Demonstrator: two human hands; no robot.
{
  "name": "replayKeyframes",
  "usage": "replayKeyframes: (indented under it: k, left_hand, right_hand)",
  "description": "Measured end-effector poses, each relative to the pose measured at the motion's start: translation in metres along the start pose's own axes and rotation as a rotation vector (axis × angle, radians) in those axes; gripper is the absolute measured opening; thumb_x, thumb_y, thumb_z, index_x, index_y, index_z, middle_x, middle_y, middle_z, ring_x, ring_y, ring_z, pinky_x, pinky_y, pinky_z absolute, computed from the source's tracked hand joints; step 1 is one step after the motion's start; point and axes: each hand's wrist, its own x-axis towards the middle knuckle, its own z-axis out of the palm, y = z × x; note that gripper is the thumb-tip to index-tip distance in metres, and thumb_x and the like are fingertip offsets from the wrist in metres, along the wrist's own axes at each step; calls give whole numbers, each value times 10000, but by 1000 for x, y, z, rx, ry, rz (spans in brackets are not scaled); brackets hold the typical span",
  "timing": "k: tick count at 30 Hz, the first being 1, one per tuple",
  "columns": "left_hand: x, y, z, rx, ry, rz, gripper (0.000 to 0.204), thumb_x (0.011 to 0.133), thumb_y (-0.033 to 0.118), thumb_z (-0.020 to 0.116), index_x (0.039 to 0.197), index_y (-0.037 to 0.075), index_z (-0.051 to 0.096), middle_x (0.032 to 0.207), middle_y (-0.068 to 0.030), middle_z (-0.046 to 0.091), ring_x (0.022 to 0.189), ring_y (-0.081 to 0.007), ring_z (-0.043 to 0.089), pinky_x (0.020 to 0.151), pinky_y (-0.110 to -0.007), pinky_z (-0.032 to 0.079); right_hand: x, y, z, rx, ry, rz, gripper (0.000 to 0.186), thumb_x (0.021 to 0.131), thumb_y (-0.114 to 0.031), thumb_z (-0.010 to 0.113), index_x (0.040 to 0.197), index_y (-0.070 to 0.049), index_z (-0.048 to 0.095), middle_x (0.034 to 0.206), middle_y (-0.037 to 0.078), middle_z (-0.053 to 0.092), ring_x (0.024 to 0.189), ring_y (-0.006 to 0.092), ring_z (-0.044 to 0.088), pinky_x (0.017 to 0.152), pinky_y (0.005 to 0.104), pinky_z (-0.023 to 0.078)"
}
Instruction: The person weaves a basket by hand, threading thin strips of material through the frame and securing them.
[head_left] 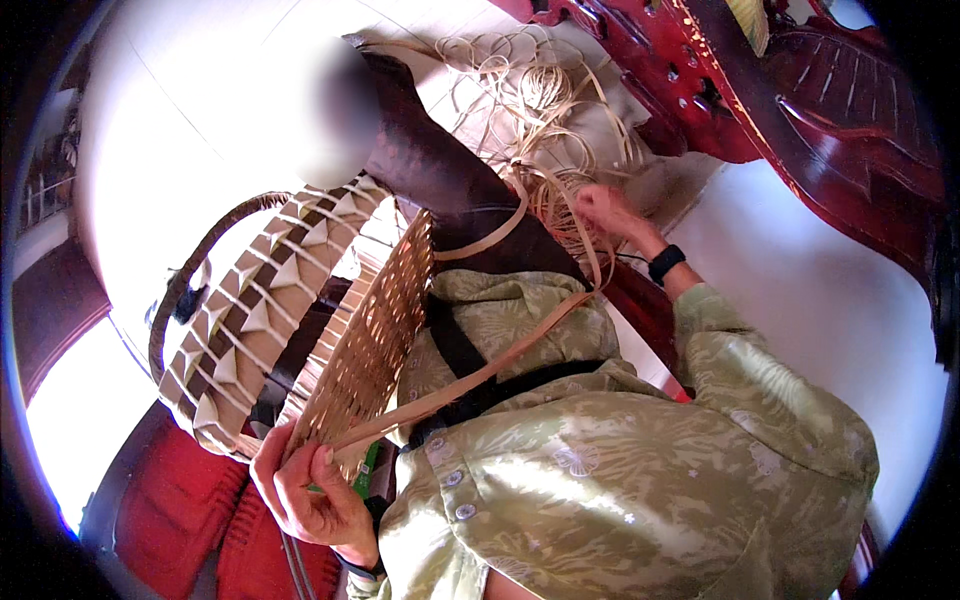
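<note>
A woven basket (375, 330) lies tilted on its side against my lap, with cream triangle trim (285, 275) around its wall and a dark arched handle (200, 245). My left hand (315, 490) pinches a flat tan strip (490, 372) at the basket's near lower corner. From there the strip runs across my lap and loops up toward the pile of loose strips (560, 210). My right hand (615, 215) is beside that pile, close to the strip's loop. Its fingers look curled but are blurred, so whether they grip anything does not show.
More strips lie tangled on the pale floor, with a coiled bundle (545, 88) among them. Dark red carved wooden furniture (840, 130) stands at the upper right. A red cushioned seat (175, 510) is at the lower left. Strong light washes out the upper left.
</note>
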Motion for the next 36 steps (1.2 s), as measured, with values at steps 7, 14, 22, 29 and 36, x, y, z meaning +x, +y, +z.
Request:
replayKeyframes:
  k: [7, 14, 22, 29, 36]
  left_hand:
    - [0, 7, 4, 68, 25, -45, 146, 889, -72, 645, 1022, -11, 643, 1024, -172, 602, 924, -283, 622, 801, -371, 557]
    - [-6, 3, 3, 126, 102, -81, 110, 932, 36, 657, 1039, 20, 639, 1009, -152, 603, 927, -266, 596, 787, -367, 495]
    - [-9, 2, -4, 171, 127, -134, 110, 972, 94, 636, 1068, 44, 617, 975, -144, 553, 836, -239, 563, 733, -359, 480]
    - [-1, 4, 1, 104, 145, -153, 115, 973, 96, 636, 1071, 40, 617, 960, -138, 544, 832, -243, 564, 734, -361, 478]
    - [-3, 8, 3, 49, 131, -122, 128, 951, 49, 632, 1076, 27, 618, 928, -132, 533, 834, -251, 567, 746, -378, 479]
  right_hand:
    - [107, -28, -15, 82, 493, -8, 310, 901, -312, 616, 850, -14, 685, 740, 135, 687, 693, 270, 666, 652, 398, 491]
    - [219, 29, 29, -33, 170, -172, 305, 832, -344, 715, 898, -46, 729, 853, 134, 732, 800, 276, 709, 713, 379, 529]
    - [282, 77, 106, -305, 467, -370, 303, 840, -322, 653, 693, -58, 664, 708, 144, 672, 665, 342, 670, 623, 443, 524]
    - [277, 58, 102, 320, 267, -197, 265, 835, -299, 638, 820, -50, 729, 765, 151, 699, 749, 307, 679, 723, 417, 529]
    - [242, -11, 50, 580, 241, -63, 138, 892, -185, 665, 877, -51, 695, 719, 58, 690, 603, 132, 649, 551, 291, 498]
